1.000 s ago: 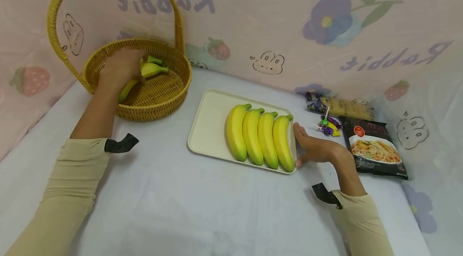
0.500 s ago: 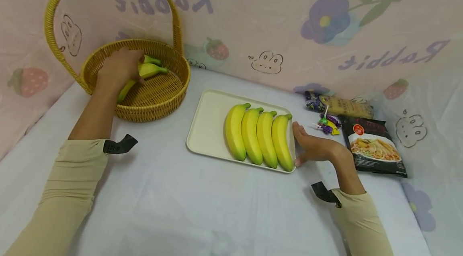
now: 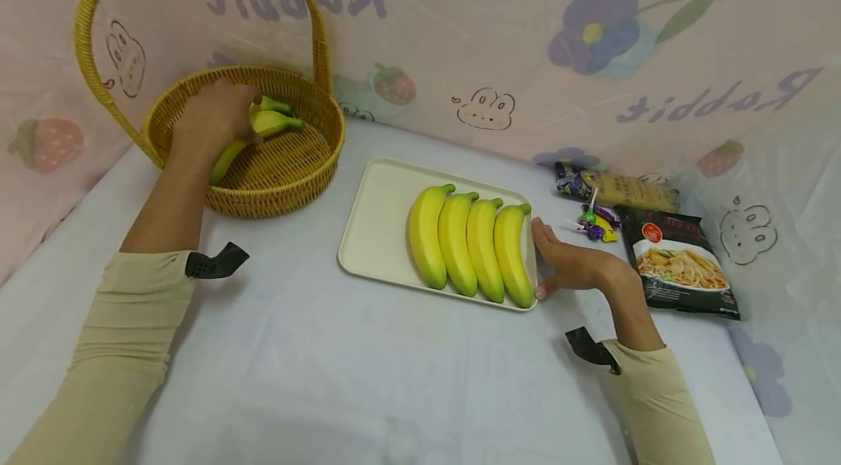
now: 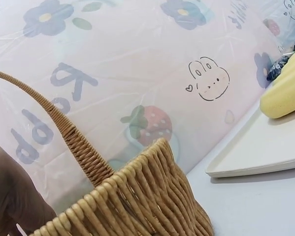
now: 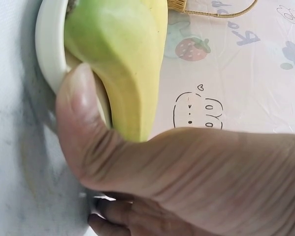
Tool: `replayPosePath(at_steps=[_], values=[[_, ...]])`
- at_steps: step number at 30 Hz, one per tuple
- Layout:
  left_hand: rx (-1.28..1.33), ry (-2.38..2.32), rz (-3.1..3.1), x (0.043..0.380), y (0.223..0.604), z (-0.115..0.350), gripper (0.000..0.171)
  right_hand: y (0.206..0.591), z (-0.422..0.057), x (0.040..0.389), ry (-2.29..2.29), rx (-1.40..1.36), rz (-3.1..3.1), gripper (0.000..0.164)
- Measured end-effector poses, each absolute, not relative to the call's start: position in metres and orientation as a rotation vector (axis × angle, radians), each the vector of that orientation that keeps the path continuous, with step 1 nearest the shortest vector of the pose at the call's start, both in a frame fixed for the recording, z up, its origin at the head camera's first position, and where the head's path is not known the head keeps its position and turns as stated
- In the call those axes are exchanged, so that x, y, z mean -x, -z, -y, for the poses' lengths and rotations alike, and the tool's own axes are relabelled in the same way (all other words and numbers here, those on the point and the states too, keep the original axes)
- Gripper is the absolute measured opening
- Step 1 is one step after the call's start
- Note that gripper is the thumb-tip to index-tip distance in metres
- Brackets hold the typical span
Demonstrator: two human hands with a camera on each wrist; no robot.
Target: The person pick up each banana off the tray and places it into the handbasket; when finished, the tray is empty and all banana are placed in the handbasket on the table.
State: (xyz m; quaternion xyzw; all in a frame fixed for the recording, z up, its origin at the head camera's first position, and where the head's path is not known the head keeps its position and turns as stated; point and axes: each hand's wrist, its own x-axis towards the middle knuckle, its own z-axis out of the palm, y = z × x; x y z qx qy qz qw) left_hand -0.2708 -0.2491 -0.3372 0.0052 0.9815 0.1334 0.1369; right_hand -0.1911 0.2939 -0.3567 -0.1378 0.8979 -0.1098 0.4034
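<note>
In the head view my left hand (image 3: 213,118) is down inside the wicker basket (image 3: 276,198), arched over the bananas (image 3: 268,122) there. Its thumb lies along the near side of one banana; the other fingertips are hidden. Across the table, my right hand (image 3: 571,264) rests against the right end of the cream tray (image 3: 377,231), fingers extended. In the right wrist view the thumb (image 5: 81,98) touches the tray's rim beside a banana (image 5: 132,73). Several bananas (image 3: 427,235) lie side by side on the tray's right half, stems pointing away from me.
Right of the tray lie wrapped lollipops (image 3: 598,224), a long tan packet (image 3: 624,190) and a black noodle packet (image 3: 680,264). The basket's tall handle (image 3: 318,34) arches above it. A printed curtain (image 3: 427,12) hangs behind the white table (image 3: 368,370).
The view has shifted slightly. My left hand stays in the basket over the bananas, and my right hand stays at the tray's end.
</note>
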Motion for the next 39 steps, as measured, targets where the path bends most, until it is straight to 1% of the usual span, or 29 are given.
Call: replayPosePath(at_steps=[14,22,31,39], values=[[-0.053,-0.370,-2.841,0.266,0.320,0.238,0.078,0.356,-0.295,0.189,0.288,0.313,-2.250,0.129],[-0.166,-0.413,-2.863,0.255,0.306,0.224,0.070,0.355,-0.293,0.191,0.288,0.341,-2.262,0.130],[-0.307,-0.449,-2.865,0.250,0.292,0.202,0.078,0.355,-0.293,0.191,0.282,0.360,-2.274,0.131],[-0.418,-0.579,-2.888,0.237,0.283,0.182,0.072,0.358,-0.292,0.191,0.283,0.363,-2.270,0.131]])
